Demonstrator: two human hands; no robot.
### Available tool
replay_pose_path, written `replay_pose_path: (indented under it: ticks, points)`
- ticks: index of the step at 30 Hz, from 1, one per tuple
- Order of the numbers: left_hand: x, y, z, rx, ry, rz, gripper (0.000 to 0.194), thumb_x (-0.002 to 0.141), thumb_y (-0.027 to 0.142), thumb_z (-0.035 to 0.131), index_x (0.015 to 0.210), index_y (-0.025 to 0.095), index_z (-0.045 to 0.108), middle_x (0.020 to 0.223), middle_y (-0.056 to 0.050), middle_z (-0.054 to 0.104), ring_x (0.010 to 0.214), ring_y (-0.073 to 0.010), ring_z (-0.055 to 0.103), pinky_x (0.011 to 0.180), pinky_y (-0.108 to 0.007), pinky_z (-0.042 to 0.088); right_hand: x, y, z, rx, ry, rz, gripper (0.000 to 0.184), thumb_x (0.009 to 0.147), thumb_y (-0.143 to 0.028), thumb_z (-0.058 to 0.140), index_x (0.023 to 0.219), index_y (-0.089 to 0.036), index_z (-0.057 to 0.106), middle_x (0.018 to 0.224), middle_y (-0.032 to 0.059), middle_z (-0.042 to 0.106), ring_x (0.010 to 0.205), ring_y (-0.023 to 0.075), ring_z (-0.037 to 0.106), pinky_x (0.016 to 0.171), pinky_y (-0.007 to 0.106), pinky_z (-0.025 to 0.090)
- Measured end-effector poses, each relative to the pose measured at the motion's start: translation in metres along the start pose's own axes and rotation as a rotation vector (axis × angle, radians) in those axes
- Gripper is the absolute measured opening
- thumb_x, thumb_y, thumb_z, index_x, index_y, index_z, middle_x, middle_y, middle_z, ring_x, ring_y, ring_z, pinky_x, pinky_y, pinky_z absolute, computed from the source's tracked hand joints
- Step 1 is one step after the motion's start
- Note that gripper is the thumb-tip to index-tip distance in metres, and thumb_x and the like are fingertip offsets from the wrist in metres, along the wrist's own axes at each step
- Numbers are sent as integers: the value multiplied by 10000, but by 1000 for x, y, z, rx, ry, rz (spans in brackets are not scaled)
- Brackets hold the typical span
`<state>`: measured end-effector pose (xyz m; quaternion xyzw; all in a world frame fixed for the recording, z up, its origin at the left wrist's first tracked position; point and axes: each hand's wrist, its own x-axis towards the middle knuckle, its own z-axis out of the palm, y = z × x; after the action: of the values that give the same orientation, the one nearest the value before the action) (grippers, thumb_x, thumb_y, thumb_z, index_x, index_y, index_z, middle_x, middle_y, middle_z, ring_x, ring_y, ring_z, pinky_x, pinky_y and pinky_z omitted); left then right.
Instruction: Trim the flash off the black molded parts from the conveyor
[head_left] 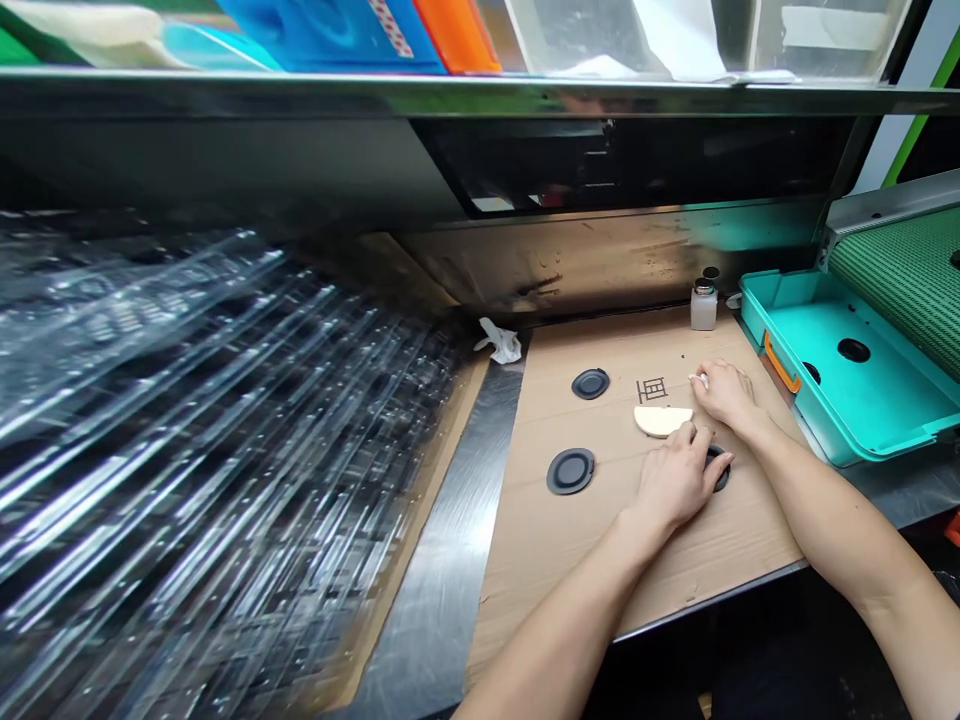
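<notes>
My left hand (675,478) rests low over the cardboard with its fingers bent and its thumb across a black round part (721,470), which it partly covers. My right hand (724,392) is just beyond, fingers pinched on a small white wad (699,381) that looks like cloth or tissue. Beside my left fingertips lies a cream half-round pad (660,422). Two more dark round parts with raised rings are to the left, one farther back (590,383) and one nearer (571,471).
A cardboard sheet (555,560) covers the bench. At its back stands a small bottle with a dark cap (703,308); a crumpled white wipe (501,342) lies back left. Stacked clear plastic trays (225,460) fill the left. On the right are a teal bin (892,400) and green conveyor (907,260).
</notes>
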<state>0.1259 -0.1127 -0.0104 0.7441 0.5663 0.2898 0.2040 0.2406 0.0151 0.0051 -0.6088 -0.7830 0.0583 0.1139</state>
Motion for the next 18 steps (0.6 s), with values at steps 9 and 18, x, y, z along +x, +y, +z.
replay_pose_path:
  ticks: [9,18]
  points:
    - [-13,8,-32,38,-348,125,499,772,398,797,1234,239,700,1207,-135,632,1048,-335,652,946,-442,520,5,7,13,20,38,-33,288,1027,-360,442,1112,-207,671,1198,108,705,1115,253,649,960,365,432]
    - [32,-86,-108,69,462,-336,372,694,543,832,827,228,685,994,-154,663,1122,-401,591,1045,-472,405,4,5,19,85,18,-26,294,1021,-330,454,1159,-187,672,1222,129,696,1130,250,635,1000,371,407]
